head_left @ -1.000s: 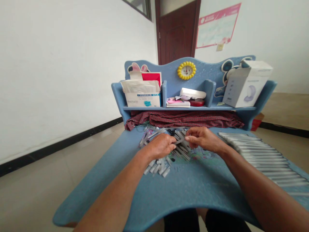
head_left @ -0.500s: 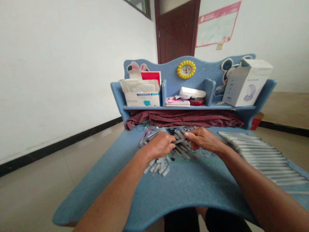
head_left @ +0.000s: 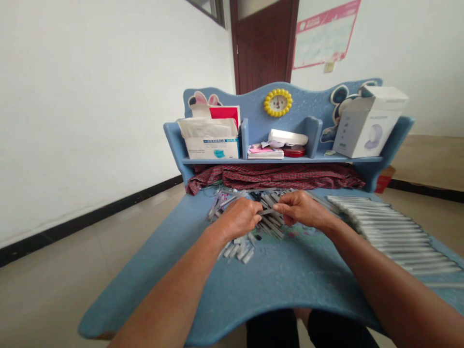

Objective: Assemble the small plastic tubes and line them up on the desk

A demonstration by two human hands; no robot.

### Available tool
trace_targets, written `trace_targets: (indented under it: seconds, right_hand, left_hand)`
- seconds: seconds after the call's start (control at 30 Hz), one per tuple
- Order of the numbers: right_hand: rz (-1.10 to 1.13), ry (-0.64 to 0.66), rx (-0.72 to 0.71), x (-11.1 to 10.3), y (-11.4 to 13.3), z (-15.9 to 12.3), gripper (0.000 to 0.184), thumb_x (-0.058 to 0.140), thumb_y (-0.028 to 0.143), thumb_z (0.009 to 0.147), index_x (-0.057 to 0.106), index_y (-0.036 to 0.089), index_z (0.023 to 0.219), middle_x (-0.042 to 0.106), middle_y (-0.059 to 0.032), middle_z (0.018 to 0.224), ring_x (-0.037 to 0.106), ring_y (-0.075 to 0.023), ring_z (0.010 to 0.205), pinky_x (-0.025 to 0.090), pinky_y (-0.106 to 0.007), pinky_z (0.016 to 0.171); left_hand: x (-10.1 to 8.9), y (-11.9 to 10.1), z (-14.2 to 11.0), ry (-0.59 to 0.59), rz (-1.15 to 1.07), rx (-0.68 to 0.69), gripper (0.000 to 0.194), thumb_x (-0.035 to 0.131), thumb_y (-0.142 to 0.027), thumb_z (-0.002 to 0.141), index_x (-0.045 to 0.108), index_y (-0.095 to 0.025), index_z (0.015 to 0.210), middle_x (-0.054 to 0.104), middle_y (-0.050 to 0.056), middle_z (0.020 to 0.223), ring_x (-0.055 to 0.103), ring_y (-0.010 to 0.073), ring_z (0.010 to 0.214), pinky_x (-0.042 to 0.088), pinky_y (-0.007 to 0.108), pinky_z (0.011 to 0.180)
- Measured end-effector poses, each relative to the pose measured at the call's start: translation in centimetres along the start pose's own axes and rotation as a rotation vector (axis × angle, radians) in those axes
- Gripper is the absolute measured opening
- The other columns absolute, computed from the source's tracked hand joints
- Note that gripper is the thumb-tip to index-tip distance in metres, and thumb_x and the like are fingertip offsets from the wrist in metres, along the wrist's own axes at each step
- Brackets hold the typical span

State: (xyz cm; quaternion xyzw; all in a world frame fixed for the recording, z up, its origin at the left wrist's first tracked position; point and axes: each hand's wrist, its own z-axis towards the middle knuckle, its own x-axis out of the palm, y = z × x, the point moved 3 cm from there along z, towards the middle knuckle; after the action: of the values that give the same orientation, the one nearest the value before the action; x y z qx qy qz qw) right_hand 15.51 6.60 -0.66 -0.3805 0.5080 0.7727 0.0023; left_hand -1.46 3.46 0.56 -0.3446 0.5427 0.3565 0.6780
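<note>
Left hand [head_left: 237, 218]: you are pinching one end of the grey stick [head_left: 267, 211], your fingers pressed together on it;
Right hand [head_left: 300, 211]: you are pinching its other end between thumb and fingers;
Stick: you are holding it between your hands, just over the heap [head_left: 271, 223] of similar sticks on the worktop [head_left: 290, 285];
Nearby: short pieces [head_left: 238, 250] are lying by your left wrist; long tubes [head_left: 393, 232] are lying in a row at your right; a shelf [head_left: 279, 160] is standing beyond.
</note>
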Motion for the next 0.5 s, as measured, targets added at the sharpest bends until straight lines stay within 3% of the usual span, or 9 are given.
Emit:
trace_targets:
  seconds: [0.3, 0.5]
  right_hand:
    - [0.097, -0.009, 0.091, 0.1, -0.3, 0.1, 0.042, 0.049, 0.047, 0.079, 0.044, 0.018, 0.051, 0.053, 0.0, 0.042, 0.047, -0.0083, 0.037, 0.037, -0.02, 0.04]
    - [0.118, 0.023, 0.02, 0.3, 0.0, 0.1, 0.025, 0.058, 0.041, 0.075, 0.057, 0.016, 0.07, 0.055, 0.0027, 0.049, 0.048, -0.0086, 0.043, 0.036, -0.02, 0.043]
  left_hand:
    - [-0.8, -1.4, 0.0, -0.069, 0.229, -0.033, 0.018, 0.047, -0.024, 0.082, 0.062, -0.016, 0.088, 0.066, 0.009, 0.085, 0.061, 0.0212, 0.079, 0.043, 0.03, 0.07]
    - [-0.5, -1.8, -0.1, -0.032, 0.223, -0.021, 0.017, 0.047, -0.023, 0.082, 0.062, -0.016, 0.088, 0.065, 0.008, 0.084, 0.061, 0.0214, 0.08, 0.044, 0.03, 0.07]
